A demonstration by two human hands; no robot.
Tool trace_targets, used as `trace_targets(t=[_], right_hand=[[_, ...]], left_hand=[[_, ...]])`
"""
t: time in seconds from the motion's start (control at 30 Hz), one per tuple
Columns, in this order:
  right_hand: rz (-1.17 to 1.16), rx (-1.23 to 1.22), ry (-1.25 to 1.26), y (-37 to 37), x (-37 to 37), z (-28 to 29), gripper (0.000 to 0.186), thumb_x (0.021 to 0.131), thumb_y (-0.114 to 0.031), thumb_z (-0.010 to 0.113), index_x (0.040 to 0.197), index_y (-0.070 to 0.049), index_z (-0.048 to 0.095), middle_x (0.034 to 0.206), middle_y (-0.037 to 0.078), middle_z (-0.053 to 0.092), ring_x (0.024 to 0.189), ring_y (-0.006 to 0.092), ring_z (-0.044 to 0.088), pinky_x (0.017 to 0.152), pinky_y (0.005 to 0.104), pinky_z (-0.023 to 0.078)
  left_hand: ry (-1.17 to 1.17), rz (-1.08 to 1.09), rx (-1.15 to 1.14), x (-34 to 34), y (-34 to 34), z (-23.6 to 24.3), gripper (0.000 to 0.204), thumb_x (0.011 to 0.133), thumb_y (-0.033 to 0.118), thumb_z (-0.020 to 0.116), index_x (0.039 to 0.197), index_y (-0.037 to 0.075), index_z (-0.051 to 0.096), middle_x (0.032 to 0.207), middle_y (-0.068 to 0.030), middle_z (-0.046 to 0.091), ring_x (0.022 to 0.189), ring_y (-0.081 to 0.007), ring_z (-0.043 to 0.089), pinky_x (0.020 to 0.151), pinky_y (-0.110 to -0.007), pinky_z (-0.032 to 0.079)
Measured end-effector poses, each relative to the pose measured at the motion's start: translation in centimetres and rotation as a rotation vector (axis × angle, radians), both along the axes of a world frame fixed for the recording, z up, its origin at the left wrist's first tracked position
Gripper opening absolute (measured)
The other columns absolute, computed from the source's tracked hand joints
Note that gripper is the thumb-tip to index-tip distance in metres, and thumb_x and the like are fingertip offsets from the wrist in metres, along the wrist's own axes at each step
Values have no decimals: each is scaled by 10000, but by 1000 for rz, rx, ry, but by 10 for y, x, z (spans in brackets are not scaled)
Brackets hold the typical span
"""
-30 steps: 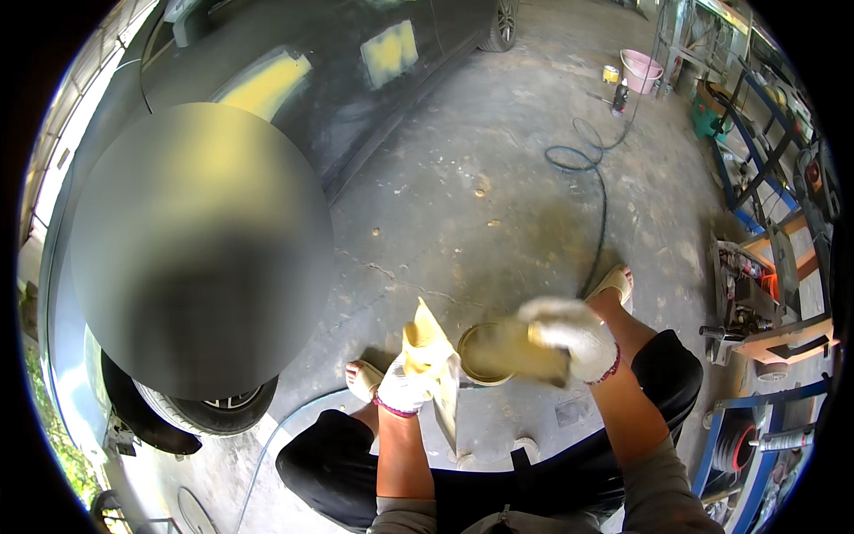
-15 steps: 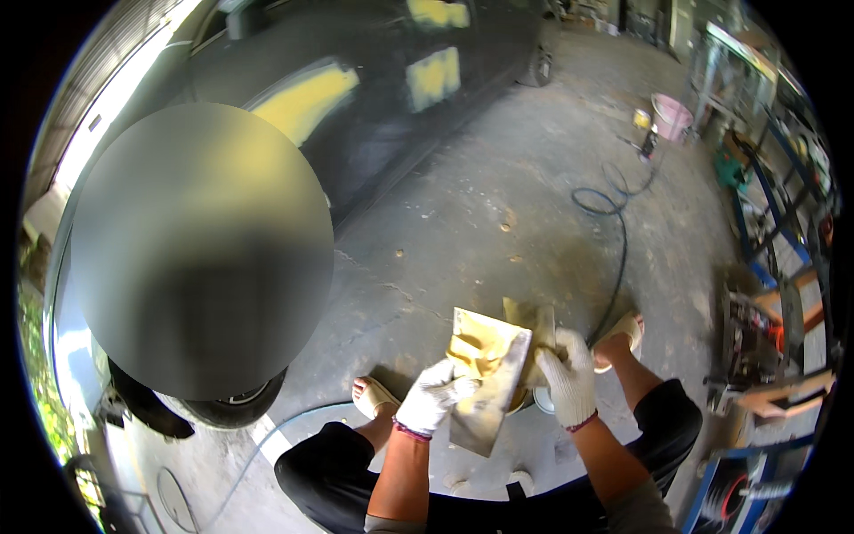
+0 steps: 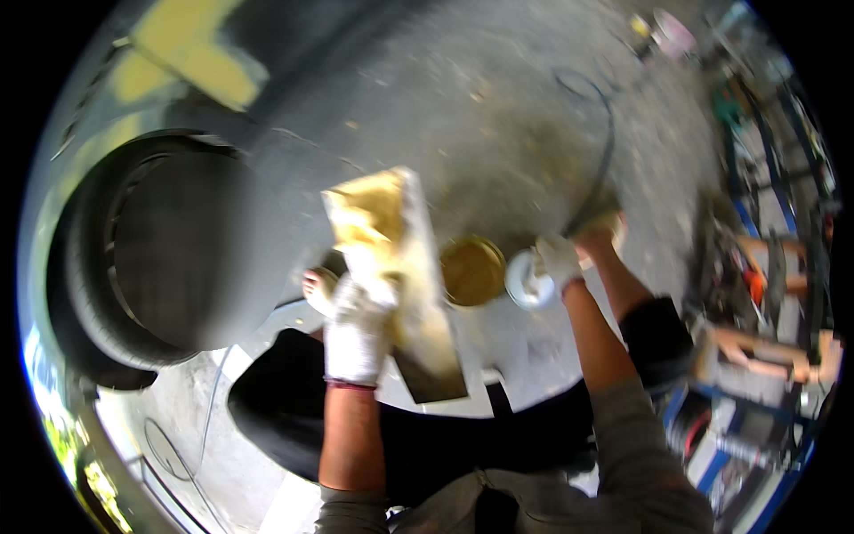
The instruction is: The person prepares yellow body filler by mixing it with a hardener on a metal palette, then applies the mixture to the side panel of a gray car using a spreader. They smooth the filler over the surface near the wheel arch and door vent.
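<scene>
My left hand (image 3: 358,334), in a white knit glove, is closed on a long flat metal putty board (image 3: 422,307). Yellow putty (image 3: 366,218) is heaped and smeared over the board's far end. My right hand (image 3: 558,260), also gloved, is beside a round pale blue-white container (image 3: 528,279), its fingers over the rim. Motion smears those fingers, so their grip does not show. Between the board and that container stands a round open tin (image 3: 472,272) of yellow-brown paste.
A car with yellow filler patches (image 3: 187,53) and a tyre (image 3: 98,254) is at left. A dark hose (image 3: 608,147) curves over the concrete floor. Metal racks and wooden pieces (image 3: 765,351) line the right side. A pink bucket (image 3: 673,34) stands far right.
The view has tipped downward. My left hand brings the putty board leftward, off the tin. My right hand has left the board's side for the pale container; the flat spreader it held no longer shows.
</scene>
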State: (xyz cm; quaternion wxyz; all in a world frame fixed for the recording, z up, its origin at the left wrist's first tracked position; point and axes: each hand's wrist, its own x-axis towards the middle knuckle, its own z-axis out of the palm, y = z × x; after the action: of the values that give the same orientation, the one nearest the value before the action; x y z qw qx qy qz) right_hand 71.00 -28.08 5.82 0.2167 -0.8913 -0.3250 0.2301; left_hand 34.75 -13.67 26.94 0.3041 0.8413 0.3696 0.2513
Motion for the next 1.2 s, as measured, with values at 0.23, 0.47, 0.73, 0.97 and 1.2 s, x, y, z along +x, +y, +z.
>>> trace_targets(t=[0.23,0.47,0.73,0.97,1.2], right_hand=[[-172,7,-137,-72,-11,-104,346,850,-234,609,1143,-54,642,1087,236,665,1071,438,601,913,509,481],[450,-136,-617,-27,-33,-57,412,815,-201,644,1212,-92,630,1360,146,540,1272,355,493,1016,507,411],[84,-33,-175,-43,-24,-50,501,817,-218,655,1259,1,570,1389,263,476,1332,444,383,1124,467,336],[332,-159,-251,-33,32,-16,246,828,-329,651,1057,-255,701,947,153,706,913,337,667,821,463,503],[32,521,862,8,-8,154,301,887,-26,563,1186,-19,597,1035,55,654,954,168,643,811,299,516]], left_hand=[[-584,105,-1014,24,-11,3,380,855,28,702,1206,-47,578,1041,-103,691,891,-173,660,830,-296,526],[-455,66,-1098,40,-13,-19,313,849,4,685,1153,-43,628,1005,-82,705,826,-123,644,743,-254,515],[-437,69,-1068,36,-9,-32,271,844,25,699,1111,-16,678,944,-43,707,793,-102,627,712,-252,509],[-440,89,-1081,38,-11,-34,352,837,52,730,1173,-10,644,1018,-46,701,853,-125,640,788,-284,516],[-497,98,-1102,34,-14,-41,339,837,50,734,1162,2,654,1023,-50,708,862,-129,648,805,-294,526]])
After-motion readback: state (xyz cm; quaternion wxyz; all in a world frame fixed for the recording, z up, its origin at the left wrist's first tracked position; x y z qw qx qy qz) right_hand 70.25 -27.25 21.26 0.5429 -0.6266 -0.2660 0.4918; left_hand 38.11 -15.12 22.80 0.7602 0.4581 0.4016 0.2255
